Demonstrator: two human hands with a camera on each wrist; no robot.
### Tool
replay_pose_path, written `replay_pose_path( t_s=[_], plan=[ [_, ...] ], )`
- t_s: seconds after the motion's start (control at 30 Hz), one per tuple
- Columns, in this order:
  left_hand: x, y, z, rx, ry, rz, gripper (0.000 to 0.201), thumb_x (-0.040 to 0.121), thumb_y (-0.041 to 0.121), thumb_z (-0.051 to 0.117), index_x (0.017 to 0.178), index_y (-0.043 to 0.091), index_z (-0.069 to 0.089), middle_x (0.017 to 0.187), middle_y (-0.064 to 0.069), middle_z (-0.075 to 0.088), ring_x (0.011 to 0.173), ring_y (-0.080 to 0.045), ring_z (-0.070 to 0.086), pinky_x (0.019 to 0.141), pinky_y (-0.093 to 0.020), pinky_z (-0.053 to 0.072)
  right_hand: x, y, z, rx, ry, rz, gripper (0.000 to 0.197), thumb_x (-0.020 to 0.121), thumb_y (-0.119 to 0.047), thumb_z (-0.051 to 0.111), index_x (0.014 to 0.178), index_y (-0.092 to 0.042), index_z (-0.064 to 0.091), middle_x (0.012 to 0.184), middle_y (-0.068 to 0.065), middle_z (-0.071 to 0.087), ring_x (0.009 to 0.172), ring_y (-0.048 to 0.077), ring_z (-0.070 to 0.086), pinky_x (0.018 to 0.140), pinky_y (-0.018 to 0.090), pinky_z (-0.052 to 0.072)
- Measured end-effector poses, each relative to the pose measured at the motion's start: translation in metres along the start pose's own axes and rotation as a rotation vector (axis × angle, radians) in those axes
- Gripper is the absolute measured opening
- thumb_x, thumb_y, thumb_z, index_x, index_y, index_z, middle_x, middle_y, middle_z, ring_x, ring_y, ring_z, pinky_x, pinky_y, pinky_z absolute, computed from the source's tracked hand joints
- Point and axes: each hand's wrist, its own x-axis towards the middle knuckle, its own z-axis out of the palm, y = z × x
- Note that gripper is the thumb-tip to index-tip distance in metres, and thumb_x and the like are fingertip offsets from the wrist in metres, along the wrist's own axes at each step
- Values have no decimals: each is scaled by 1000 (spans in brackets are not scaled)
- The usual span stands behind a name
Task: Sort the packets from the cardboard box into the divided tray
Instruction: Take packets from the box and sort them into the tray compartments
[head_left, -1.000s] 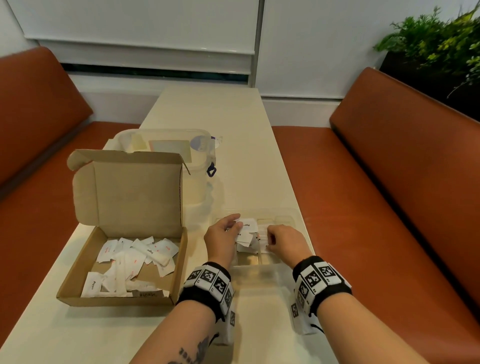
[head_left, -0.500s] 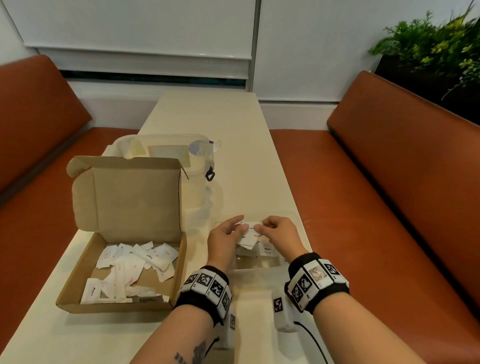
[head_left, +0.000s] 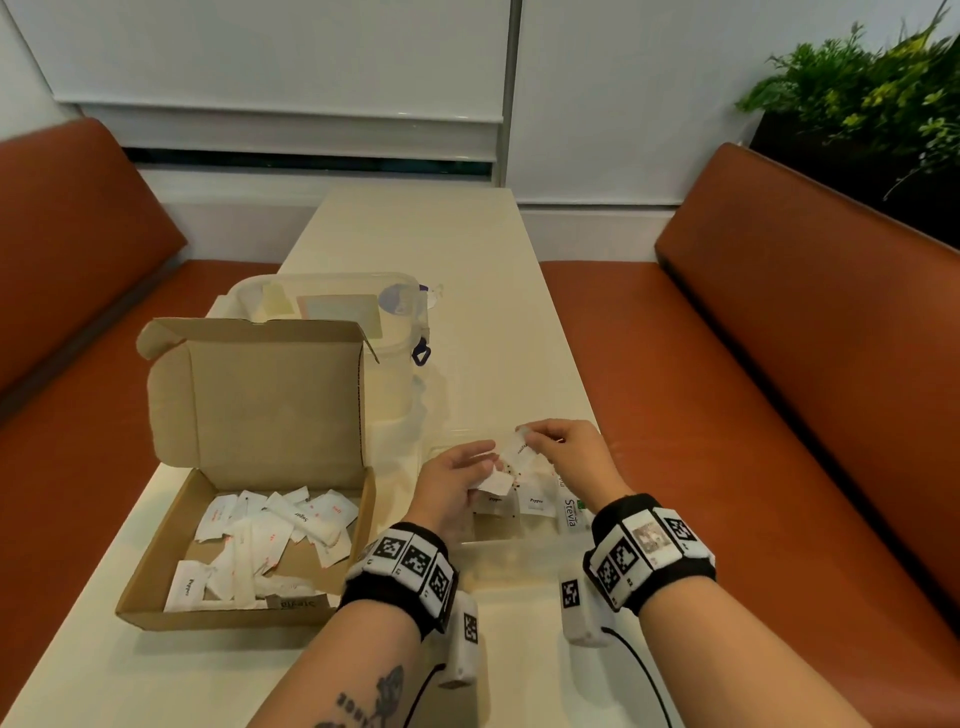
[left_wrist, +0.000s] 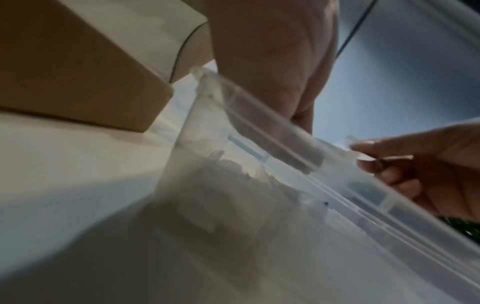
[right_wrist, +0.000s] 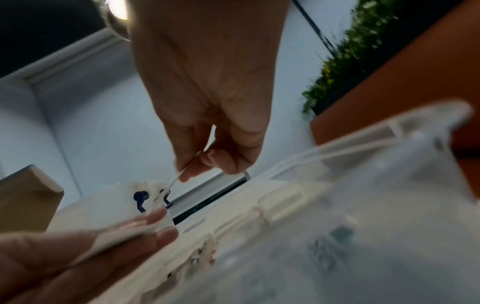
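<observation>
Packets (head_left: 270, 540) lay heaped in the open cardboard box (head_left: 156, 587), well to the left of both sets of fingers, its lid standing upright; behind it sat a clear lidded tub (head_left: 332, 312) with a blue clip. Just right of the box, the left hand (head_left: 449, 491) hovered over the near left part of the clear divided tray (head_left: 530, 535), its fingers curled round a few white packets (head_left: 496, 484), one of which jutted out past the fingertips. Right beside those fingertips, the right hand (head_left: 569, 457) pinched a single packet (head_left: 518, 448) between thumb and forefinger; it hung tilted above the tray, close to the left hand's packets, and whether it touched them could not be told. Below both hands, sorted packets stood in the tray's compartments, among them one printed "Pepper" (head_left: 536, 502) and, under the right wrist, one printed "Stevia" (head_left: 571, 512). Everything rested on a pale table (head_left: 467, 249) between orange benches (head_left: 779, 364).
</observation>
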Motion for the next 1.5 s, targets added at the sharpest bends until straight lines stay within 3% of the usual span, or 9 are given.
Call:
replay_pose_path(
  t_s=[0.17,0.37,0.53,0.63,0.77,0.9,1.0,1.37,1.5],
  plan=[
    [4,0,9,180,23,93,22,85,10,69,106,8,70,99,-12,71,86,-21,67,75,-29,58,2,-8,1,-97,-46,-24,12,82,-15,71,94,-13,68,66,-2,63,63,5,56,61,15,40],
    [8,-5,7,188,153,178,6,84,12,71,86,18,71,92,-4,70,81,-16,64,72,-31,54,-7,1,11,35,-23,68,15,82,-26,72,85,-15,61,72,0,65,60,9,53,54,19,40],
    [4,-12,6,159,170,201,13,87,9,66,94,19,71,103,-8,70,92,-20,65,75,-30,54,-10,6,8,68,45,85,14,84,-16,70,74,-17,59,71,0,64,63,13,56,56,19,44],
    [6,-13,1,134,249,242,18,89,7,64,102,16,70,109,-8,68,98,-20,64,72,-23,53,-8,11,-3,-143,74,33,7,87,-14,66,81,-17,69,71,-3,64,61,5,52,58,13,40],
    [6,-14,0,168,278,271,20,90,9,63,107,16,70,109,-5,69,101,-19,63,68,-19,50,-7,20,-10,-531,-138,31,17,91,-13,59,101,-10,73,96,4,73,79,12,63,81,26,52],
    [7,-16,-1,212,283,276,20,90,11,63,108,17,70,109,-5,69,101,-20,63,69,-22,50,-7,26,-5,-736,-281,-20,23,91,-11,57,109,-13,72,110,1,71,99,14,64,81,15,42],
    [8,-16,-1,226,284,282,19,90,11,63,106,17,70,108,-5,69,99,-19,64,70,-22,51,-6,29,2,-818,-263,-76,22,89,-11,60,106,-15,72,106,3,71,100,17,62,84,21,43],
    [8,-17,-1,222,266,266,17,89,12,65,101,21,71,107,-3,69,99,-19,64,74,-25,52,-14,39,5,-790,-131,-172,22,79,-9,66,76,-17,46,80,-2,47,79,15,42,53,17,24],
    [9,-18,-1,222,265,259,17,89,11,65,102,20,71,106,-5,70,98,-20,65,73,-25,52,-14,39,7,-792,-117,-159,19,79,-10,68,87,-15,51,83,-2,47,80,15,42,61,24,31]
  ],
)
